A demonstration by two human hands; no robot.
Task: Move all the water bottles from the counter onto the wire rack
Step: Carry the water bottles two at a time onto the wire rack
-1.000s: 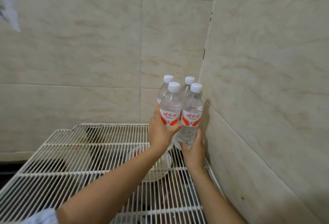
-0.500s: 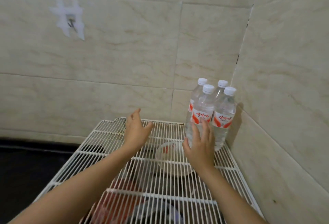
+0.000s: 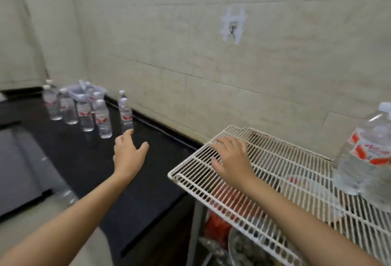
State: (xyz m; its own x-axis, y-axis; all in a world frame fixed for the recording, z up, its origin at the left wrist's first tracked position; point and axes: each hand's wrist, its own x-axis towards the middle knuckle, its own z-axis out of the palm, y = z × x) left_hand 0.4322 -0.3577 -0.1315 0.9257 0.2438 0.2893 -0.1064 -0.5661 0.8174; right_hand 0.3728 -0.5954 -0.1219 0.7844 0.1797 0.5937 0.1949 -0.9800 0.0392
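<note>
Reaching left hand (image 3: 129, 153) toward counter bottles (image 3: 103, 118); right hand (image 3: 231, 158) now off rack bottles (image 3: 364, 155); fingers (image 3: 222, 141) spread, empty.

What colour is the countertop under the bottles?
The countertop is glossy black; clearest in the head view.

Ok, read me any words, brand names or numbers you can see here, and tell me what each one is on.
No text is legible.
Labels on the counter bottles: red and white, too small and blurred to read.
Labels on the rack bottles: red print, blurred, unreadable.
White patch around the wall hook: no writing on it.
</note>
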